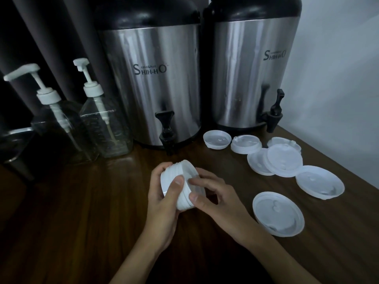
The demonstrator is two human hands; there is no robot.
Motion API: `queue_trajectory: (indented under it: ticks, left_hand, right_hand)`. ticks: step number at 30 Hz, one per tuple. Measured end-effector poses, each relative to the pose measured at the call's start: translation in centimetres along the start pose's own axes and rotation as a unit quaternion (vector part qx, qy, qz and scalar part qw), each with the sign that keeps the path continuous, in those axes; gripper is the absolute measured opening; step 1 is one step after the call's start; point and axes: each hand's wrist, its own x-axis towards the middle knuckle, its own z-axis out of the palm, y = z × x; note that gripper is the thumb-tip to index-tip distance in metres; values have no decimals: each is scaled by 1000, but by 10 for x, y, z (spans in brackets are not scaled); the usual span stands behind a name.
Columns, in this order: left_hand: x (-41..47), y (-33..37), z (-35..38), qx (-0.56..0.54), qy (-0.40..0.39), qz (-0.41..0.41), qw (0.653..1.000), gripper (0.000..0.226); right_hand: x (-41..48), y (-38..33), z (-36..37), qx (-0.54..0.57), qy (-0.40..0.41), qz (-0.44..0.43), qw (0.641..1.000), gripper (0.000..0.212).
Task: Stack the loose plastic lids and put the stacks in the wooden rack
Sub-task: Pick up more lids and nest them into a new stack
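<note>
A stack of white plastic lids [174,177] is held on its side above the dark wooden table [92,201]. My left hand [164,201] grips the stack from the left, thumb across its ribbed side. My right hand [213,195] holds the stack's open right end with thumb and fingers. Several loose lids lie on the table to the right: one near me [277,214], one further right [320,182], an overlapping pair [285,160], and three by the urns [217,139]. No wooden rack is in view.
Two steel drink urns [155,78] [252,68] with black taps stand at the back. Two clear pump bottles [106,124] [59,130] stand at the left. A white wall runs along the table's right edge.
</note>
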Motion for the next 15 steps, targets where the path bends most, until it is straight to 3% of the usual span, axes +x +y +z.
queue_trajectory:
  ticks: [6, 11, 15]
  left_hand:
    - [-1, 3, 2, 23, -3, 4, 1000, 52]
    - [-1, 1, 1, 25, -8, -1, 1000, 41]
    - [0, 2, 0, 35, -16, 3, 999, 48]
  right_hand:
    - [0, 0, -5, 13, -25, -6, 1000, 48]
    - [0, 2, -12, 42, -68, -23, 996, 67]
    - [0, 6, -17, 40, -112, -19, 993, 86]
